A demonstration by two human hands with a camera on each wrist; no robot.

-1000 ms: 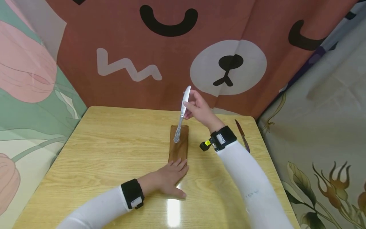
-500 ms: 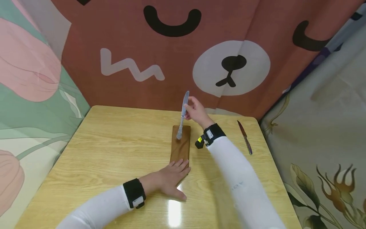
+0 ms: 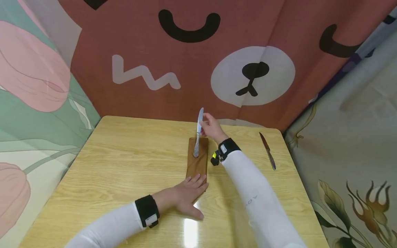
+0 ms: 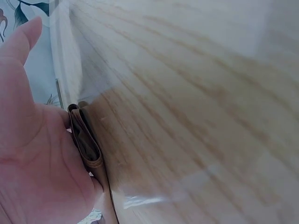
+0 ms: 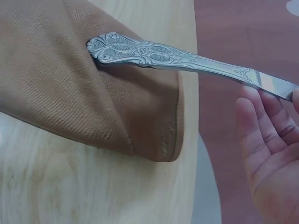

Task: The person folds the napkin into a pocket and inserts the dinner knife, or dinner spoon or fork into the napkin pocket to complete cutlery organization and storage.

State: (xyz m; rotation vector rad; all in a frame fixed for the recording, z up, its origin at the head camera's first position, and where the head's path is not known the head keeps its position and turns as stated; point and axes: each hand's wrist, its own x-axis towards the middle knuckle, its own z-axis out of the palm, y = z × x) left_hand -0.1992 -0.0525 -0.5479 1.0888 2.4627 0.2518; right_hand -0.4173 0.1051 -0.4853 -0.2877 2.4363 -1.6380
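Observation:
A silver table knife [image 3: 198,132] with an ornate handle slants over the far part of a folded brown cloth napkin [image 3: 197,163]. My right hand [image 3: 213,128] pinches it by the blade, tip pointing up and away. In the right wrist view the patterned handle end [image 5: 126,49] is right at the cloth, where a crease runs. My left hand [image 3: 190,194] lies flat with straight fingers on the napkin's near end, thumb out on the table. In the left wrist view the napkin's folded layers [image 4: 86,140] show beside the palm.
A second knife [image 3: 267,150], with a dark blade, lies on the right side of the pale wooden table [image 3: 130,155]. A brown curtain [image 3: 192,96] with a printed bear face hangs just behind the table's far edge; patterned cloths hang at both sides.
My right hand has come down and slightly nearer with the table knife, bringing its handle end to the napkin. The left hand keeps its place on the napkin.

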